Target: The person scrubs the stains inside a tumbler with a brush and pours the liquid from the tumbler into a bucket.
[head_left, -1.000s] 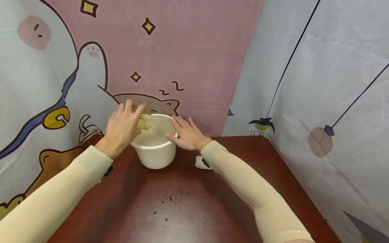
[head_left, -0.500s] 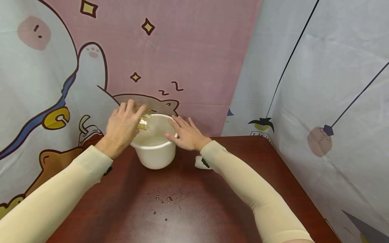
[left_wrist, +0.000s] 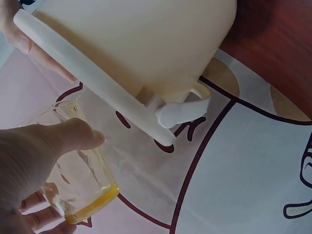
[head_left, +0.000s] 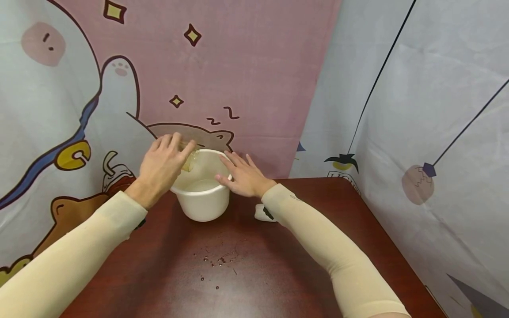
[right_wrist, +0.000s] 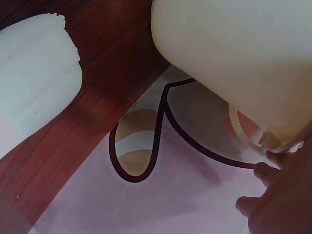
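Observation:
In the head view my left hand (head_left: 161, 170) grips a clear yellow-tinted drinking glass (head_left: 188, 167), tilted over the left side of a white plastic bucket (head_left: 203, 206). The left wrist view shows the thumb across the glass (left_wrist: 90, 168) and fingers on its far side; its thick base is amber. Shallow clear liquid seems to lie in the bucket. My right hand (head_left: 247, 177) rests on the bucket's right rim, fingers extended. A loop handle (right_wrist: 243, 131) hangs beside those fingertips in the right wrist view.
The bucket stands on a dark red-brown wooden table (head_left: 254, 274). A folded white cloth (right_wrist: 39, 73) lies right of it, partly under my right forearm in the head view. Water drops (head_left: 221, 259) dot the tabletop in front. Printed curtains (head_left: 258, 88) hang behind and to the right.
My left hand has turned and tipped the glass further over, so less of it shows past the fingers. My right hand and the bucket stay in place.

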{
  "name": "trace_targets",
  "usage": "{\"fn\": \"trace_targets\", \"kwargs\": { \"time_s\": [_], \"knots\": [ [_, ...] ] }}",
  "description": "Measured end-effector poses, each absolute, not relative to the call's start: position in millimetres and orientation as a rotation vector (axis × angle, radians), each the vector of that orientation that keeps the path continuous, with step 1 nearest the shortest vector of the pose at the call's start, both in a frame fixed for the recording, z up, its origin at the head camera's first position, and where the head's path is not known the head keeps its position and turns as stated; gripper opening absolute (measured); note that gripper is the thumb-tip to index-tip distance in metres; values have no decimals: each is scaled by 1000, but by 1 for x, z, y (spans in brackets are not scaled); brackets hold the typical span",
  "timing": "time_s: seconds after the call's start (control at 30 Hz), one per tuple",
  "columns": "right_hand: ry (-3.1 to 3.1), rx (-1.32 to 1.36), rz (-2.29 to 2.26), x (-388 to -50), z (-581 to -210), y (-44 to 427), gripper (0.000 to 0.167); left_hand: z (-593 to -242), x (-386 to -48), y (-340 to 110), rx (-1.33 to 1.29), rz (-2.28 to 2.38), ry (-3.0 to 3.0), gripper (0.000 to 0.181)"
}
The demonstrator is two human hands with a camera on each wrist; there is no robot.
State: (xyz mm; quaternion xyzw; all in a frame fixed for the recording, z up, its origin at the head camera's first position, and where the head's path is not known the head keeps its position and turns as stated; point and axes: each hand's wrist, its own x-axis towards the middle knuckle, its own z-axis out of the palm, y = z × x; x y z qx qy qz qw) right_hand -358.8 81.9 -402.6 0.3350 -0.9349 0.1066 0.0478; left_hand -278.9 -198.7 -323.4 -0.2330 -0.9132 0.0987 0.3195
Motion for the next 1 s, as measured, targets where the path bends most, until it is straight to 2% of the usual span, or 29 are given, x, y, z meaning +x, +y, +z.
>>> {"fn": "trace_targets", "kwargs": {
  "time_s": [0.17,0.6,1.0],
  "knots": [
    [-2854,1012,320,-358,-403,82,92,-324,-279,-201,-689,303,-2366,57],
    [-2841,1011,334,-357,-403,83,92,-328,-280,-203,-754,403,-2322,63],
    [-2844,1017,336,-356,-402,81,92,-331,-276,-204,-735,277,-2321,65]
  ]
}}
